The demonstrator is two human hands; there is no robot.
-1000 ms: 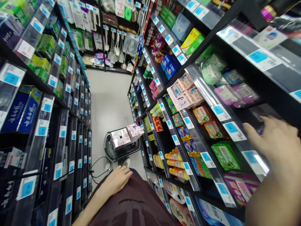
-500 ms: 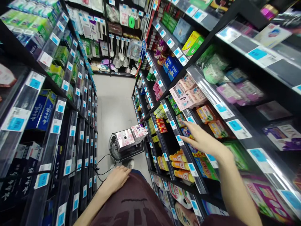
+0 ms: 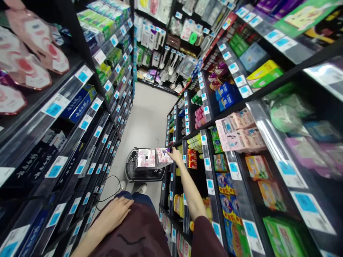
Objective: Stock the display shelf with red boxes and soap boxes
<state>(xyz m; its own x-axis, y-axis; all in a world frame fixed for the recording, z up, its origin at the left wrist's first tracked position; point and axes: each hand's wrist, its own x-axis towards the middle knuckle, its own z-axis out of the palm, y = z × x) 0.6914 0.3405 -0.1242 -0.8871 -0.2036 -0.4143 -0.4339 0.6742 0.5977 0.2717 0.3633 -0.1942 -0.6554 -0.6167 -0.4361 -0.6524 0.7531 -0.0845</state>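
Aisle between two runs of shelves, seen from the head camera. We record our right hand [image 3: 174,156] out ahead, with the arm extended along the right shelving and the fingertips at the right end of a pink-and-white box [image 3: 163,157]. Contact appears to be at the corner beside a small purple patch; at this size we cannot tell whether the fingers grasp the box or only touch it.

Box position: right side of the black basket [image 3: 146,175], its right end reaching past the basket's rim, close to the right shelves. Just left of it, a block of similar pink-and-white boxes [image 3: 146,162] sits in the basket. The basket is on the pale floor [image 3: 144,121], just beyond our shoe [image 3: 142,189].

Our left hand [image 3: 115,212] is relaxed and released, palm down on the dark maroon shirt [image 3: 134,239], fingers extended together.

Surroundings, right: red boxes [image 3: 192,159] near the right forearm; yellow bottles [image 3: 178,206] lower down, partly behind that arm; pale pink boxes [image 3: 238,132] farther right. Left: dark blue boxes [image 3: 77,103] and, nearer, pink pouches [image 3: 26,64]. Far end: white-handled brushes [image 3: 171,67] hang on a rack.
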